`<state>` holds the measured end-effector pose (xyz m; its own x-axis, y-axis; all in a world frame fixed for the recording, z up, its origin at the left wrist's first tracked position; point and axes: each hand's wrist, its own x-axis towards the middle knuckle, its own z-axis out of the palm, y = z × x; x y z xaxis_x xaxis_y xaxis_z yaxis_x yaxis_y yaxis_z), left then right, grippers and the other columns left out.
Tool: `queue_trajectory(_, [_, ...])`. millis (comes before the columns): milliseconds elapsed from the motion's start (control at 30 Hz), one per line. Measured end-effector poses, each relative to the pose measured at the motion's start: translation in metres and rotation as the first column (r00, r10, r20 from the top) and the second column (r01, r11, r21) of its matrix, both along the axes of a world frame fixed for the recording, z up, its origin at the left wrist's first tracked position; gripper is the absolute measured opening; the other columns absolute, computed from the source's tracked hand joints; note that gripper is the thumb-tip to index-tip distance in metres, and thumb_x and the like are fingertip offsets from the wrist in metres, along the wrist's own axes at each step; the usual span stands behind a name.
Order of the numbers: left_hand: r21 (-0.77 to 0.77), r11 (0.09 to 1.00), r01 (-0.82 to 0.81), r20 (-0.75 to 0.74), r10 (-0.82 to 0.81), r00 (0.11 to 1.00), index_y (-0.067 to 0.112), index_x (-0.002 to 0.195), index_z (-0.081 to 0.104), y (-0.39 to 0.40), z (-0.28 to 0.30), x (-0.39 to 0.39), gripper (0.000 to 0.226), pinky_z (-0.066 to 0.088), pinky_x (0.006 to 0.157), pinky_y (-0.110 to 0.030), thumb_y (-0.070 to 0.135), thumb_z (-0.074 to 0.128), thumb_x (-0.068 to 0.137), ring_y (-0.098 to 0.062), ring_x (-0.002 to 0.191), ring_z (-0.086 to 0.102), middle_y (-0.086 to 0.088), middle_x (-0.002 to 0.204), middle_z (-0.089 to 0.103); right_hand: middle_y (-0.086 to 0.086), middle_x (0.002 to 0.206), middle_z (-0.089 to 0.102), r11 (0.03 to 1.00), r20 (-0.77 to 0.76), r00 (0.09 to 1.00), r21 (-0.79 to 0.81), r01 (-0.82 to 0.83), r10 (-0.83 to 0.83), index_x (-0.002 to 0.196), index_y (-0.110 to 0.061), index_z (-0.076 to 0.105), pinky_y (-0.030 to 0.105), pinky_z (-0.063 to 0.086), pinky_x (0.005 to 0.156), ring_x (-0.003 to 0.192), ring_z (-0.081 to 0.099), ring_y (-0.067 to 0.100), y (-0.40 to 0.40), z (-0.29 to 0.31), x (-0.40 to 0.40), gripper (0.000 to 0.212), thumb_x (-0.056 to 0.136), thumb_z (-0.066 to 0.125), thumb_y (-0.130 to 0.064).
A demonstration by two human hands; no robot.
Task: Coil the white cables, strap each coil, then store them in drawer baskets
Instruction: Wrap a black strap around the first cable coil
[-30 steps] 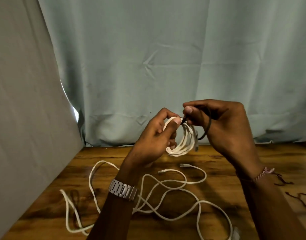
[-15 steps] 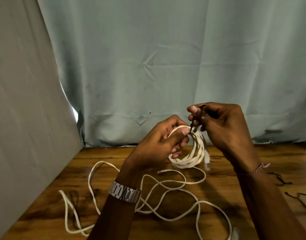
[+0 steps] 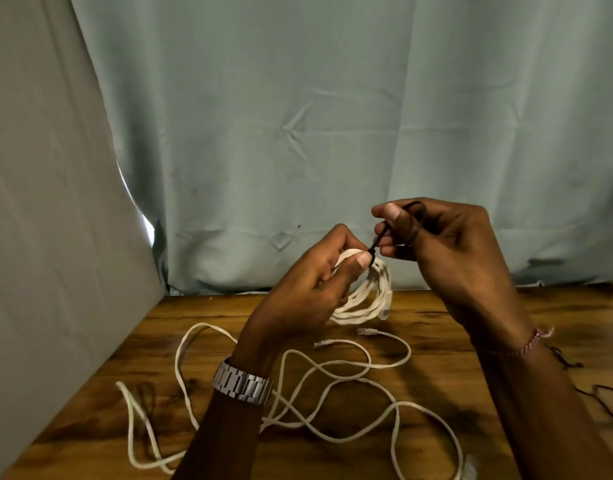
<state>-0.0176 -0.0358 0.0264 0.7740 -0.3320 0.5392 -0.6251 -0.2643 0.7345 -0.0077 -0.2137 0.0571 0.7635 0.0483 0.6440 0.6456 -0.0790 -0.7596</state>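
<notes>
At frame centre, my left hand [image 3: 308, 292] is pinching the coil [image 3: 370, 296] steady while my right hand [image 3: 447, 244] is pinching the strap [image 3: 381, 237], cinching it.

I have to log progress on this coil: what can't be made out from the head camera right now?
- Strap closure on the coil: hidden by the left hand thumb and right hand fingers.
- Drawer baskets: none in view.
- Loose cable: far end cut off by the bottom edge.
- Dark cords at right: cut off by the edge.

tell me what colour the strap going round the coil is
Black strap, head view.
</notes>
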Motion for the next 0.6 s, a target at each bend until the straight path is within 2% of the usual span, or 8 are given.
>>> queue_trajectory(167, [-0.077, 0.996, -0.035, 0.024, 0.037, 0.999, 0.02, 0.094, 0.052, -0.003, 0.0, 0.003, 0.016, 0.036, 0.053, -0.04, 0.034, 0.05, 0.101, -0.022, 0.057, 0.037, -0.004, 0.066, 0.042, -0.002, 0.083, 0.076, 0.997, 0.084, 0.996, -0.082, 0.001, 0.006, 0.102, -0.019, 0.078, 0.017, 0.055, 0.066, 0.077, 0.072, 0.01, 0.001, 0.006, -0.011, 0.015, 0.096, 0.064, -0.022])
queue_trajectory(433, [-0.102, 0.994, -0.045, 0.043, 0.049, 0.998, 0.021, 0.094, 0.053, -0.003, 0.002, 0.001, 0.016, 0.039, 0.055, -0.039, 0.035, 0.05, 0.1, -0.013, 0.056, 0.041, 0.007, 0.064, 0.045, -0.01, 0.086, 0.078, 0.982, 0.19, 0.982, -0.188, 0.027, 0.009, 0.099, -0.022, 0.079, 0.019, 0.059, 0.072, 0.081, 0.074, 0.005, -0.003, 0.01, -0.023, 0.014, 0.094, 0.067, -0.024])
queue_trajectory(600, [-0.182, 0.981, -0.062, 0.019, 0.066, 0.998, 0.019, 0.096, 0.052, -0.001, 0.003, 0.003, 0.022, 0.035, 0.052, -0.034, 0.04, 0.048, 0.101, -0.008, 0.054, 0.038, 0.012, 0.061, 0.045, -0.031, 0.091, 0.068, 0.927, 0.37, 0.928, -0.328, 0.183, -0.052, 0.103, -0.037, 0.074, 0.005, 0.049, 0.069, 0.086, 0.067, -0.01, -0.003, 0.008, -0.03, 0.016, 0.092, 0.069, -0.027])
